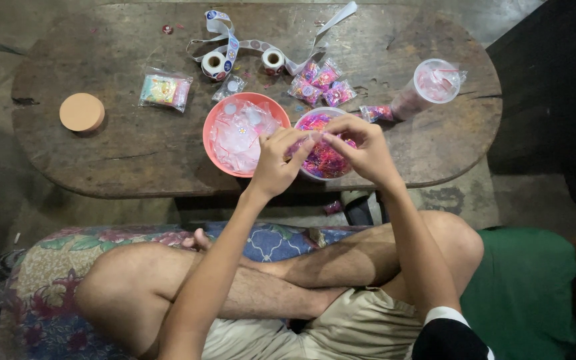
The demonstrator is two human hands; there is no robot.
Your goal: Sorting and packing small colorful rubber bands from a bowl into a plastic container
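- A person sits cross-legged on a floral cushion [41, 280], looking down at a low, worn wooden surface [135, 153].
- At far left a round tan lid [82, 112] lies alone, well apart from the hands; near it to the right is a small clear packet with a colourful print [165, 89].
- Two sticker rolls [213, 64] with a loose ribbon of backing sit at the far edge.
- An orange bowl [216, 143] holds empty clear little bags, close at hand for the left hand [273, 167].
- The left hand's fingers [287, 140] are pinched closed on what seems a small clear bag, held just over the white bowl [321, 175].
- That white bowl, heaped with tiny pink and purple bands [325, 160], sits directly under both hands.
- The right hand [366, 150] meets the left; its fingers [336, 131] pinch closed at the bag's mouth, though what they hold is too small to tell.
- Filled packets [320, 83] lie behind the bowl, and a clear plastic jar [428, 87] lies tilted at right.
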